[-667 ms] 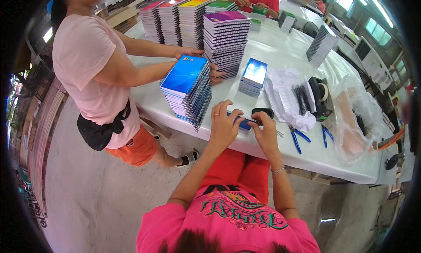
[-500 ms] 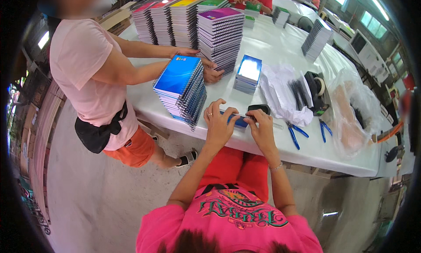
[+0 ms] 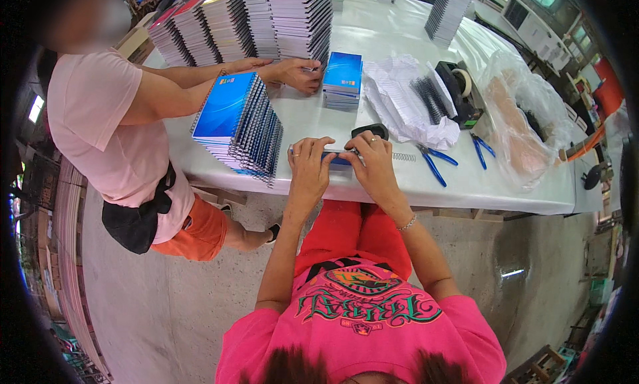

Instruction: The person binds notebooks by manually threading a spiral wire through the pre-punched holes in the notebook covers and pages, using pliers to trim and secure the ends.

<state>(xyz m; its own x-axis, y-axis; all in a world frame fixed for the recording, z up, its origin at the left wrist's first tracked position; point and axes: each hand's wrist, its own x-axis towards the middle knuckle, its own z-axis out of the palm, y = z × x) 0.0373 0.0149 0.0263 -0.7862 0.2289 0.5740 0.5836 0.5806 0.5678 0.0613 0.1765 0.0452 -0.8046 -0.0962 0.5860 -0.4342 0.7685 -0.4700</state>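
Close to the table's near edge, a small blue notebook (image 3: 341, 159) is held up between my hands, its edge toward me. My left hand (image 3: 310, 164) grips its left end, fingers on top and thumb in front. My right hand (image 3: 374, 163) pinches at the right end, where a thin wire coil (image 3: 405, 157) sticks out past my fingers. The fingers hide most of the joint between coil and notebook. Just behind my right hand lies a black oval object (image 3: 371, 130). A short stack of blue notebooks (image 3: 343, 81) stands beyond.
Blue-handled cutters (image 3: 436, 163) and a second pair (image 3: 481, 149) lie right, near crumpled paper (image 3: 399, 94), black coils (image 3: 429, 99), a tape dispenser (image 3: 464, 91) and a plastic bag (image 3: 526, 131). At left, a co-worker's hand (image 3: 299, 76) is behind a tall spiral notebook stack (image 3: 233, 121).
The view has shifted, so the table things sit further left and higher. My hands stay on the notebook, now held more edge-on. The co-worker's hands remain by the stacks.
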